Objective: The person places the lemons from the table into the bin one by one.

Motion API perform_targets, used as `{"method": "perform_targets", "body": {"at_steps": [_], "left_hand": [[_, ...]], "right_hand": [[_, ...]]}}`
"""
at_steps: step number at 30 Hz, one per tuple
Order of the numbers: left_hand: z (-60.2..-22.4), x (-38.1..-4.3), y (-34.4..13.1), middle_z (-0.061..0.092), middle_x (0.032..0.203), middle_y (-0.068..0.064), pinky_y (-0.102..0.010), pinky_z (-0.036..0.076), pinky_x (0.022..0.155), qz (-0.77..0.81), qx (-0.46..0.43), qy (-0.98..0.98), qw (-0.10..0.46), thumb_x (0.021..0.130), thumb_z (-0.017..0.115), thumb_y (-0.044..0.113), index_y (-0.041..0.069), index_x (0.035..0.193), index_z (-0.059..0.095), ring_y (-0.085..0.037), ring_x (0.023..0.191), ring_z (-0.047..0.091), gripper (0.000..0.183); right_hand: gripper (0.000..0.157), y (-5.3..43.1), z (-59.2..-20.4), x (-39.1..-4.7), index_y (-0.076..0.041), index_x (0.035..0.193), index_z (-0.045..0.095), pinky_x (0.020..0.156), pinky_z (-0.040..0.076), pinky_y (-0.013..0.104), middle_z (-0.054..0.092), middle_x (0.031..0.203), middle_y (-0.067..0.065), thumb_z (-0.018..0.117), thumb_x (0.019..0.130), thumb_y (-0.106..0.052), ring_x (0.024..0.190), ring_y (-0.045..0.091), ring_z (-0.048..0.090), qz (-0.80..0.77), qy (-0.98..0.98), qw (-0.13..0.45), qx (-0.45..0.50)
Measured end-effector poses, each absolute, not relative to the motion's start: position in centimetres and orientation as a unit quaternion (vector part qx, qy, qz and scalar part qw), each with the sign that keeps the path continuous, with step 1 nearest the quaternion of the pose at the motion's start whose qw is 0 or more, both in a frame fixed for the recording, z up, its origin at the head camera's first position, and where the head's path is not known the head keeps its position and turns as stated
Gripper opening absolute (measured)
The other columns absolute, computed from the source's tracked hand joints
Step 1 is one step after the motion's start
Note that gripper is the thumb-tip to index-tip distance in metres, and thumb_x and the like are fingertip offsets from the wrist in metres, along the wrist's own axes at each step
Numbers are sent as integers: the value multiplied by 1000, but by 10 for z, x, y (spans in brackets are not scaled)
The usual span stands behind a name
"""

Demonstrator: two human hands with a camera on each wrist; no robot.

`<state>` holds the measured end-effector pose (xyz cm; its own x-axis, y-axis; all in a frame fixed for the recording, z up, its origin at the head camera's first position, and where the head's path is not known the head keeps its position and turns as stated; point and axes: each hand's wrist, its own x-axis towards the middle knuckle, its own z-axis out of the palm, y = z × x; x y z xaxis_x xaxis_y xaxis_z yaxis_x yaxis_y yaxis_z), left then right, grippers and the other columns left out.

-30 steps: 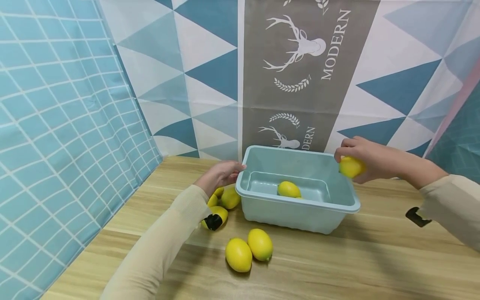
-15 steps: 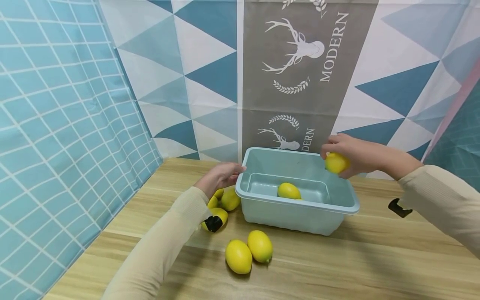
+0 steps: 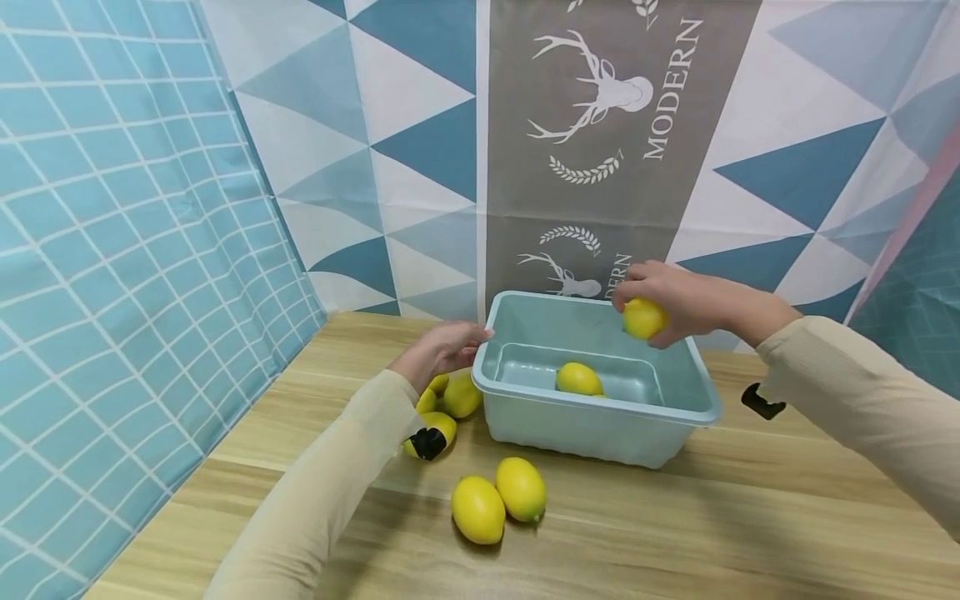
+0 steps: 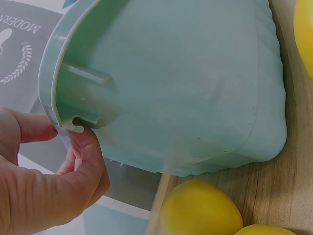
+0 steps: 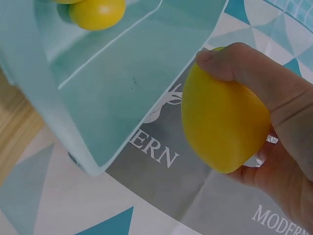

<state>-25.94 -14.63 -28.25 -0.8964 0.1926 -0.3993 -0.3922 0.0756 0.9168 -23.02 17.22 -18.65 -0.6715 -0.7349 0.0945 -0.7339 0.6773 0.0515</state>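
A pale blue-green plastic basin (image 3: 592,429) stands on the wooden table near the back wall. My left hand (image 3: 442,348) pinches its left rim; in the left wrist view the thumb and curled fingers (image 4: 90,154) hold the rim's edge from both sides. Above the basin's right half, my right hand (image 3: 686,300) grips a yellow lemon (image 3: 643,319). The right wrist view shows this lemon (image 5: 220,117) between thumb and fingers, over the rim. Inside the basin lies a lemon (image 3: 579,379), with part of another one (image 5: 68,1) beside it in the right wrist view.
Two lemons (image 3: 477,510) lie side by side on the table (image 3: 637,542) in front of the basin. Several more lemons (image 3: 459,396) are grouped left of it, partly behind my left forearm. A patterned cloth (image 3: 420,167) hangs at the back and a blue checked one (image 3: 112,250) on the left.
My right hand has moved left with the lemon, from beside the basin's right rim to above its right half. The left hand has stayed on the rim.
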Motion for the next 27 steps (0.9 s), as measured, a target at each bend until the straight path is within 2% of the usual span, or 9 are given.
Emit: {"method": "perform_targets", "body": {"at_steps": [8,14,19,27], "left_hand": [[-283,-260,-146,40,144,-21,-35,40,112,692,-58,686,215,97,51,7,-6,137,42,-32,135,42,43],[-284,-260,-147,41,144,-21,-35,41,112,694,-60,685,215,97,51,8,-6,137,43,-31,133,43,43],[-286,-260,-147,42,144,-20,-35,41,111,695,-62,683,216,96,52,8,-6,136,43,-30,131,46,43],[-285,-260,-147,42,143,-19,-35,41,111,689,-60,689,215,96,52,8,-6,136,44,-30,129,46,43]], "right_hand": [[49,166,-190,-238,-21,100,58,81,53,45,54,102,3,85,62,-6,100,24,47,1,-909,50,413],[47,162,-194,-244,-18,103,60,83,54,46,56,102,5,84,65,-6,98,23,49,14,-912,34,409],[46,158,-199,-252,-15,104,61,85,54,47,57,103,7,83,66,-4,97,24,51,13,-924,-8,382],[44,152,-212,-262,-14,101,61,80,54,42,59,102,8,84,65,-2,94,25,51,4,-937,-56,345]]}}
